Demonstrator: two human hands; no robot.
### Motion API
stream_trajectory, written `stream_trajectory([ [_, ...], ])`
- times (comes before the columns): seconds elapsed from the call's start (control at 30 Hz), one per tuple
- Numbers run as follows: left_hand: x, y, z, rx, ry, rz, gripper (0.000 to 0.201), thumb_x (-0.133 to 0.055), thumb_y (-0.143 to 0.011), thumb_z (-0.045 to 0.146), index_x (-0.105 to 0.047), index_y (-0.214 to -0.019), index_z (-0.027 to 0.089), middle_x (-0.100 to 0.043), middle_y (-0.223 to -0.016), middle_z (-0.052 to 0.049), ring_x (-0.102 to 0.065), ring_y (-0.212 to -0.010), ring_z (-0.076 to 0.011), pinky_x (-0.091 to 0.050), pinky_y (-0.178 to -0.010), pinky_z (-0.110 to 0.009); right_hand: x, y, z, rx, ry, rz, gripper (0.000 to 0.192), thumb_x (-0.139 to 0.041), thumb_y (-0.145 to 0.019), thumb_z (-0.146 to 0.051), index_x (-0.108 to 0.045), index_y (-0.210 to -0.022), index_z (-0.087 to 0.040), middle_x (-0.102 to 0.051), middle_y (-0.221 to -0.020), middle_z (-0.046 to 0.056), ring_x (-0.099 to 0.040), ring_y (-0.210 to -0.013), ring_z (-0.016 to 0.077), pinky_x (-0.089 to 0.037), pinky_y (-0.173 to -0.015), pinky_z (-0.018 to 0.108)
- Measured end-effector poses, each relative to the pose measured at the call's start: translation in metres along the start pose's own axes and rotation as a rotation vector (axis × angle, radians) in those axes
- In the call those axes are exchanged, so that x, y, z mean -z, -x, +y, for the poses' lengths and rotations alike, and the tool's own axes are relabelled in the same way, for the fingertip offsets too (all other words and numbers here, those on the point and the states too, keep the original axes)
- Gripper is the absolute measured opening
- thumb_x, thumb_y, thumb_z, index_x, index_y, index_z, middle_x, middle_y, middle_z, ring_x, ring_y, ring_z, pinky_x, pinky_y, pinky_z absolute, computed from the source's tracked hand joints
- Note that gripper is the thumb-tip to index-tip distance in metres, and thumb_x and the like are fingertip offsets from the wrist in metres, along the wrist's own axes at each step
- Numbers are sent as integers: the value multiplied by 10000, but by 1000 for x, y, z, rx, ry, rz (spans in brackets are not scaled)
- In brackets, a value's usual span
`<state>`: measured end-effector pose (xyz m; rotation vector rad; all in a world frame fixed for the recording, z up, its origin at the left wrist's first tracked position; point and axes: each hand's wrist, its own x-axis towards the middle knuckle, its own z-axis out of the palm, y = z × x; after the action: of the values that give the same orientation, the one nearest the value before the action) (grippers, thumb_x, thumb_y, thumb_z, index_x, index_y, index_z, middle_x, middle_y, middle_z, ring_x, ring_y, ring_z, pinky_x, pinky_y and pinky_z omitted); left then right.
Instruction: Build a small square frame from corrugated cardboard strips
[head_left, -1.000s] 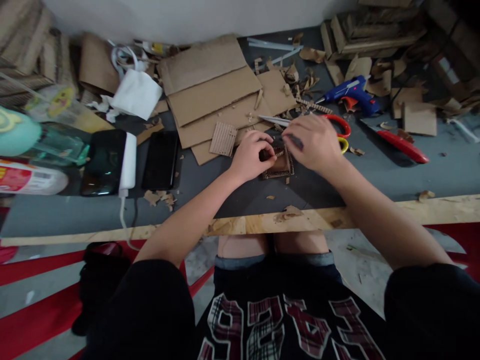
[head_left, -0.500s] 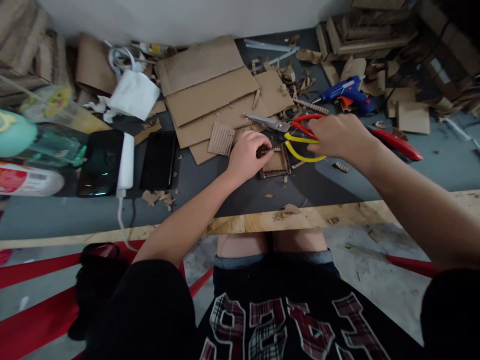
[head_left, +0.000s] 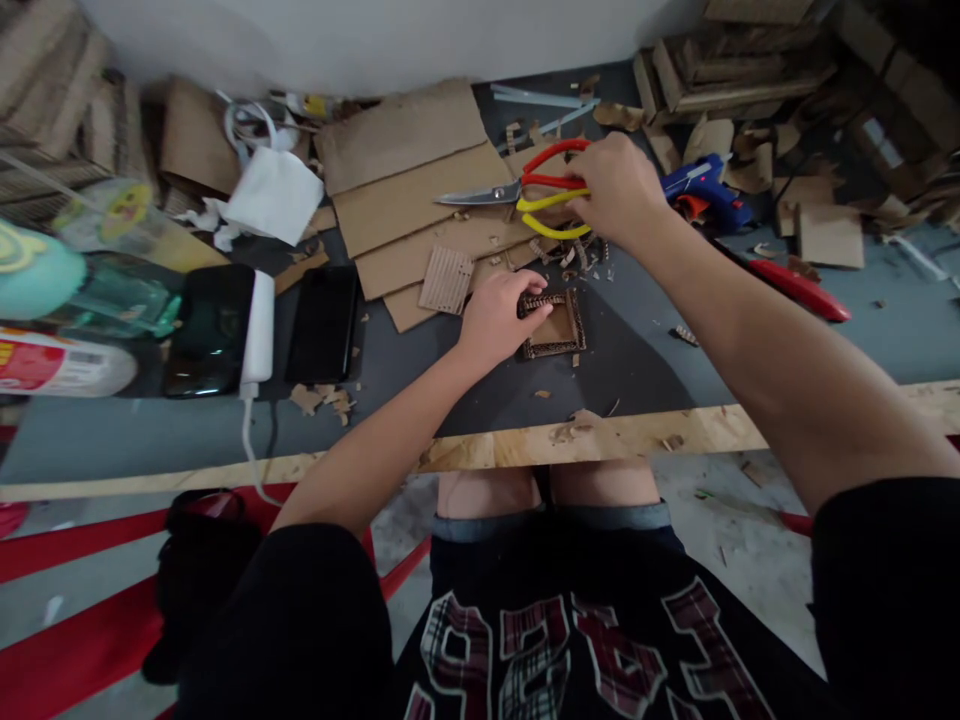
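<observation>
My left hand [head_left: 495, 318] rests on the grey table [head_left: 675, 350], fingers curled and gripping the near-left corner of a small cardboard frame [head_left: 556, 325] lying flat there. My right hand [head_left: 616, 185] is raised over the cardboard sheets [head_left: 420, 190] farther back, fingers closed around the red and yellow handles of the scissors [head_left: 525, 190], blades pointing left. A blue glue gun [head_left: 705, 182] lies just beyond.

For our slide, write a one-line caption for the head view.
Left hand steadies a small cardboard frame on the table while the right hand lifts red-and-yellow scissors above cardboard sheets.
</observation>
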<state>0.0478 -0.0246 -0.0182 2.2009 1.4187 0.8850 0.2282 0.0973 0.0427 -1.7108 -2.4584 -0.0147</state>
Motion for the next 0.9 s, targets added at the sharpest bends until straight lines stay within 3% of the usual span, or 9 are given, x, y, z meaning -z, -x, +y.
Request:
stream_trajectory([
  [0.1, 0, -1, 0, 2, 17, -27, 234, -726, -824, 217, -670, -1045, 165, -750, -1014, -51, -674, -1012, -208, -508, -910, -345, -6, 0, -5, -19, -57, 30, 273, -727, -833, -154, -748, -1097, -87, -681, -1193, 224, -611, -1132, 360, -500, -918, 494],
  [0.23, -1, 0, 2, 13, 76, -54, 290, -750, -817, 239, -658, -1073, 139, -744, -1010, -73, -674, -1016, -212, -518, -926, -348, -9, 28, -7, 102, -137, 154, 245, -557, -928, -148, -728, -1099, -106, -711, -1181, 142, -628, -1131, 253, -471, -1025, 407],
  [0.3, -1, -1, 2, 29, 97, -87, 518, -847, -725, 393, -635, -1124, 139, -726, -1060, -100, -660, -1053, -247, -526, -931, -373, -10, 50, -7, 239, -203, 168, 197, -567, -934, -241, -738, -1025, -205, -739, -1099, 67, -643, -1079, 217, -482, -1009, 371],
  [0.4, 2, -2, 2, -33, 48, -201, 928, -886, -507, 668, -582, -1213, 148, -663, -1189, -163, -604, -1146, -340, -494, -1007, -486, -17, 78, -5, 526, -378, 185, 163, -585, -899, -303, -740, -898, -251, -742, -1020, 56, -651, -1007, 242, -491, -929, 418],
  [0.5, 7, -5, 1, -134, -5, -325, 1089, -806, -448, 817, -542, -1280, 165, -595, -1290, -199, -529, -1234, -401, -409, -1097, -577, -26, 92, -1, 613, -396, 180, 170, -616, -860, -324, -754, -907, -238, -732, -1087, 63, -653, -1028, 265, -477, -906, 443],
  [0.6, 13, -6, 3, -126, -64, -438, 1216, -785, -442, 842, -466, -1400, 166, -484, -1435, -223, -413, -1358, -444, -322, -1161, -618, -35, 97, 1, 555, -393, 178, 176, -638, -861, -336, -777, -917, -244, -726, -1146, 60, -649, -1070, 277, -466, -919, 458],
  [0.73, 17, -7, 8, -74, -165, -520, 1304, -841, -499, 732, -296, -1542, 170, -378, -1539, -228, -301, -1441, -467, -250, -1178, -659, -43, 99, -2, 330, -442, 213, 152, -682, -843, -320, -797, -889, -232, -744, -1096, 64, -666, -1044, 280, -480, -942, 464],
  [0.8, 17, -7, 7, -64, -165, -508, 1286, -844, -554, 675, -235, -1571, 175, -374, -1553, -221, -311, -1442, -453, -266, -1170, -653, -44, 101, -3, 274, -451, 205, 162, -694, -835, -314, -799, -905, -213, -752, -1068, 68, -677, -1008, 271, -501, -923, 440],
  [0.9, 12, -8, 1, -62, -126, -420, 1167, -824, -637, 608, -272, -1556, 147, -456, -1507, -206, -392, -1403, -404, -317, -1167, -593, -40, 102, -3, 301, -357, 163, 225, -617, -905, -333, -791, -966, -205, -755, -1076, 80, -667, -1018, 286, -494, -895, 454],
])
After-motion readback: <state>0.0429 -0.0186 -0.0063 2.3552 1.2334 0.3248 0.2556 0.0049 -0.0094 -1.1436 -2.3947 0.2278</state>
